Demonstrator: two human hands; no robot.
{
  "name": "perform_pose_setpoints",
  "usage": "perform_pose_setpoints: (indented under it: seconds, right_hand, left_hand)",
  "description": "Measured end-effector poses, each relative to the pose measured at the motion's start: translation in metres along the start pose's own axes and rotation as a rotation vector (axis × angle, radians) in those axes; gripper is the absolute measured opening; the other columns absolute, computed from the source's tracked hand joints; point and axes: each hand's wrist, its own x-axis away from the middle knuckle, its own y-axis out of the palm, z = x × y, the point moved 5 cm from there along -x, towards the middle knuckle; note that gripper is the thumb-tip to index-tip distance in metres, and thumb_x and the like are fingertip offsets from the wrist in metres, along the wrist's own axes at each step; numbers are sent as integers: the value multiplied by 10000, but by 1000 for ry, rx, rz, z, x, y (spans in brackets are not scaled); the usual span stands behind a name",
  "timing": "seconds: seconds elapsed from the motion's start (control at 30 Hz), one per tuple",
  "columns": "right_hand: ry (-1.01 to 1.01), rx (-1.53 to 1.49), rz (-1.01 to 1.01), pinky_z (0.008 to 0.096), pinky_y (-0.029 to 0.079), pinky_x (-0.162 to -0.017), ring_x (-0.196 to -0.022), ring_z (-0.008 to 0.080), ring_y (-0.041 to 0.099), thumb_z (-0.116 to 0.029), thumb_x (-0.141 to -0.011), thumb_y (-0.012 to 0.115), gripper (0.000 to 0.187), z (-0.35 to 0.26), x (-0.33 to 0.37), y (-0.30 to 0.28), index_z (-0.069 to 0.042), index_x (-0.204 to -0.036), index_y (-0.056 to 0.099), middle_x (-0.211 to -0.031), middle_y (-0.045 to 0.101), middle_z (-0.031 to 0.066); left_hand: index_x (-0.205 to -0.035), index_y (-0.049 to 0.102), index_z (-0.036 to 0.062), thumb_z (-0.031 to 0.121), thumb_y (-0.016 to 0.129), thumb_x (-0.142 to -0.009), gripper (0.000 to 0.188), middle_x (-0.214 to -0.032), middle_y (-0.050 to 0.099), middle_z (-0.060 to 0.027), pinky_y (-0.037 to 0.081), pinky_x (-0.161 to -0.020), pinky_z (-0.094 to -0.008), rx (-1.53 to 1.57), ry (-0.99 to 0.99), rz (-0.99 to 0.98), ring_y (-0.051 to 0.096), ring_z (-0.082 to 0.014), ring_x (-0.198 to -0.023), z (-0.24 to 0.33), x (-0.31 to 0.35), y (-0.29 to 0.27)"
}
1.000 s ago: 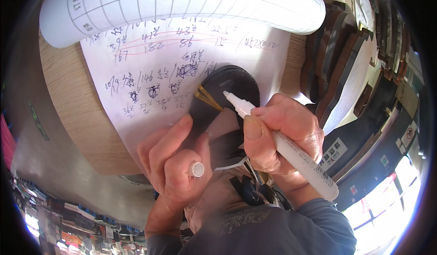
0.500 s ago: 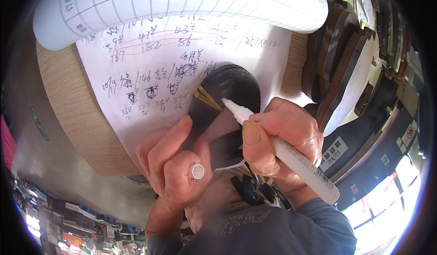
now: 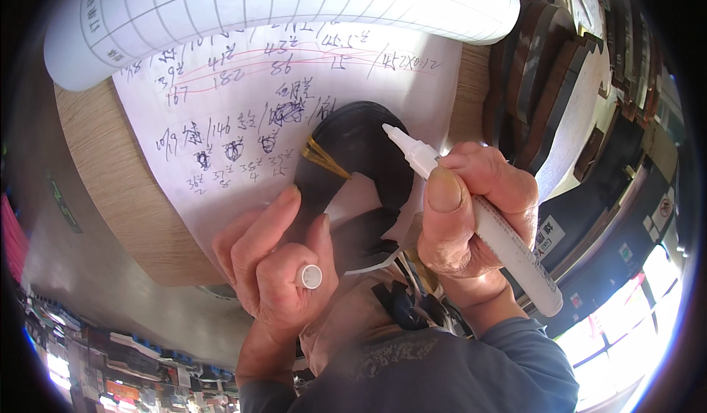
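Note:
A stack of black, horseshoe-shaped pieces (image 3: 361,129), like shoe-upper parts, lies over the written paper (image 3: 158,111), with a yellow band (image 3: 328,161) wrapped around one arm of it. Between its thumb and fingers my left hand (image 3: 276,262) grips the near-left arm of this stack. A small white marker cap (image 3: 310,277) is tucked in its curled fingers, hollow end facing up. My right hand (image 3: 482,210) pinches a white marker pen (image 3: 508,247), uncapped. The pen's white tip is over the upper right of the black stack; whether it touches cannot be told.
A rolled sheet with grid lines (image 3: 294,4) curls across the far edge of the wooden table (image 3: 103,170). Brown and black sole-shaped boards (image 3: 549,81) stand stacked at the right. A dark cabinet (image 3: 611,221) is beyond them.
My right hand and the marker have moved right, the tip rising from near the yellow band to the stack's upper right. My left hand keeps its grip, and the view has shifted slightly.

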Motion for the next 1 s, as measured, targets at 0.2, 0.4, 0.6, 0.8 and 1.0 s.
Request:
perform_pose_setpoints:
  seconds: [0.2, 0.4, 0.6, 0.8, 1.0]
  right_hand:
    - [64, 77, 51, 295, 504, -477, -518, 189, 638, 15, -776, 876, 273, 0, 1, 5, -37, -982, 704, -681, 677, 73]
    - [291, 89, -130, 299, 509, -486, -509, 201, 631, -27, -771, 886, 227, -6, 5, 1, -61, -918, 716, -656, 648, 56]
    - [305, 46, -52, 304, 509, -485, -508, 205, 628, -28, -765, 888, 227, -5, 9, 0, -64, -917, 723, -645, 644, 55]
    - [297, 44, -67, 310, 506, -475, -517, 196, 630, -54, -790, 879, 196, -4, 7, 1, -65, -920, 733, -631, 641, 51]
    - [69, 29, -44, 322, 503, -476, -542, 202, 629, -151, -851, 899, 284, -4, 13, -5, -50, -1035, 707, -712, 670, 79]
  left_hand:
    - [-934, 486, 133, -42, 884, -796, 456, -1271, 729, -120, 509, -854, -401, 1, 4, -3, 635, -291, -987, 0, 0, 0]
    - [-937, 486, 131, -51, 887, -786, 466, -1266, 729, -119, 504, -852, -402, 1, 1, -6, 632, -291, -980, -1, 0, 0]
    - [-942, 485, 129, -59, 884, -786, 468, -1260, 729, -122, 501, -848, -400, -3, 3, -7, 626, -288, -973, 0, 0, 0]
    - [-946, 484, 129, -63, 877, -791, 464, -1260, 729, -120, 504, -835, -396, -8, 9, -8, 621, -287, -964, 0, 0, 0]
    - [-939, 485, 135, -66, 870, -787, 460, -1247, 735, -116, 505, -833, -389, -11, 14, 8, 621, -282, -964, -1, 0, 0]
